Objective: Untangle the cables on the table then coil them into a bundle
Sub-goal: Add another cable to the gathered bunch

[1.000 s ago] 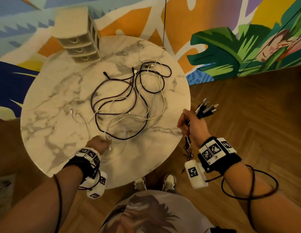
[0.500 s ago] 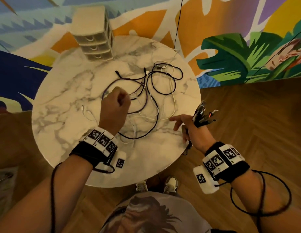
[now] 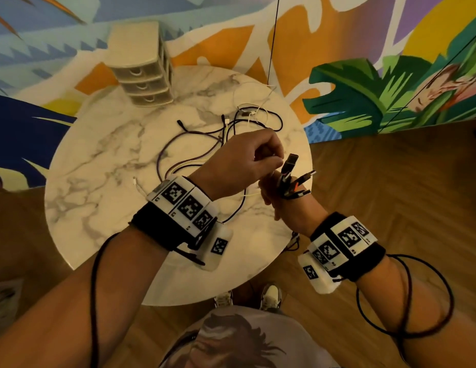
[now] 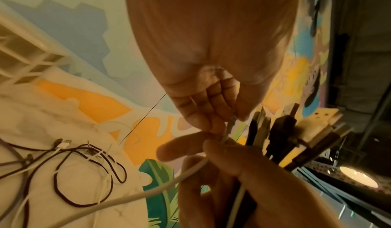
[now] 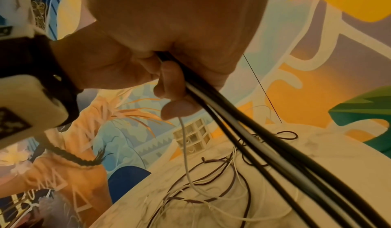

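Note:
A tangle of dark and white cables [image 3: 205, 144] lies on the round marble table [image 3: 104, 181]. My right hand [image 3: 282, 208] is at the table's right edge and grips a bundle of cable ends [image 3: 292, 179], plugs fanned upward. In the right wrist view, my right hand [image 5: 169, 89] has its fingers curled round black and grey cords [image 5: 275, 156]. My left hand [image 3: 274, 160] is raised against the bundle and pinches the plug end of a white cable [image 4: 148, 194]. In the left wrist view, my left hand [image 4: 224, 123] holds that plug beside the bundle's plugs [image 4: 285, 131].
A small cream drawer unit [image 3: 143, 75] stands at the table's far edge against the painted wall. Wooden floor [image 3: 391, 195] lies to the right of the table. My shoes [image 3: 268, 298] show under the near rim. A black wire loops around my right forearm.
My left hand has lifted from the tangle and swung right to meet my right hand, bringing the white cable's end. My right hand has stayed at the table edge with the bundle.

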